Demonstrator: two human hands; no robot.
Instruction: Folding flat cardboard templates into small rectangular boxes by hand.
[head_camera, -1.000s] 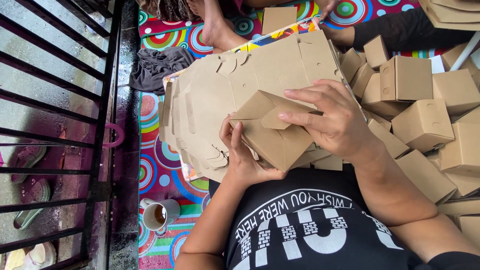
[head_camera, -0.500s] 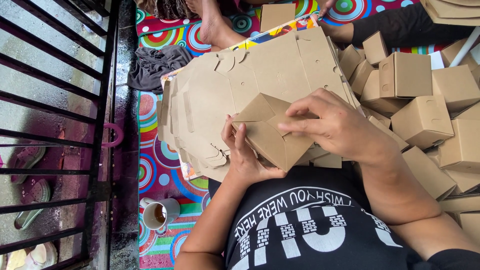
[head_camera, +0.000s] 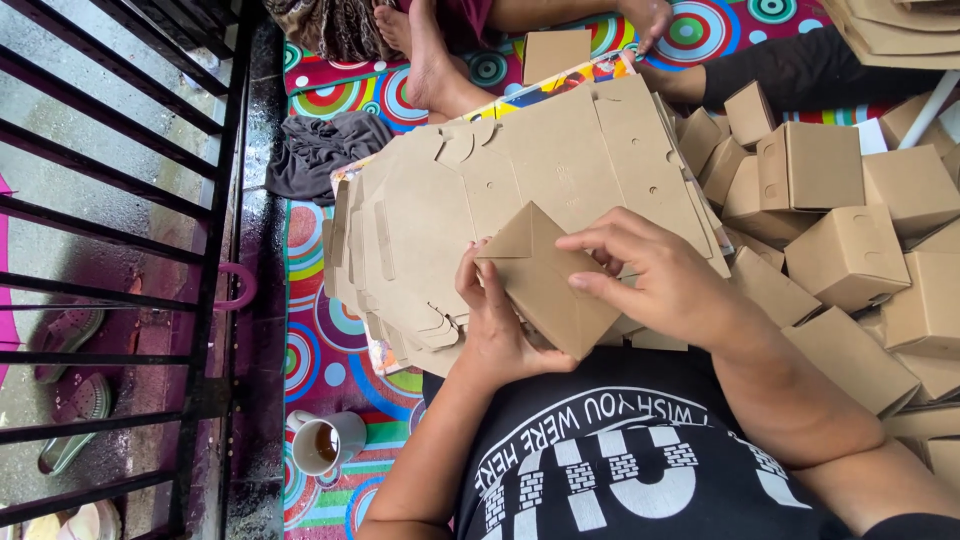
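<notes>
The little brown box (head_camera: 545, 285) sits in front of the person's chest, held between both hands, over a big stack of flat cardboard cut-outs (head_camera: 480, 200). A moment ago its top flap stood more open; now it looks more closed, so the box looks nearly folded up. To the right lies a big pile of finished boxes (head_camera: 850, 250). The right hand (head_camera: 670, 285) is curled narrow, with fingers pinching the box's top edge. The left hand (head_camera: 495, 325) cups the box from below, thumb lying on its side. A small white cup (head_camera: 328, 442) of brown drink stands on the bright mat (head_camera: 320, 350) near the black gate (head_camera: 150, 250).
</notes>
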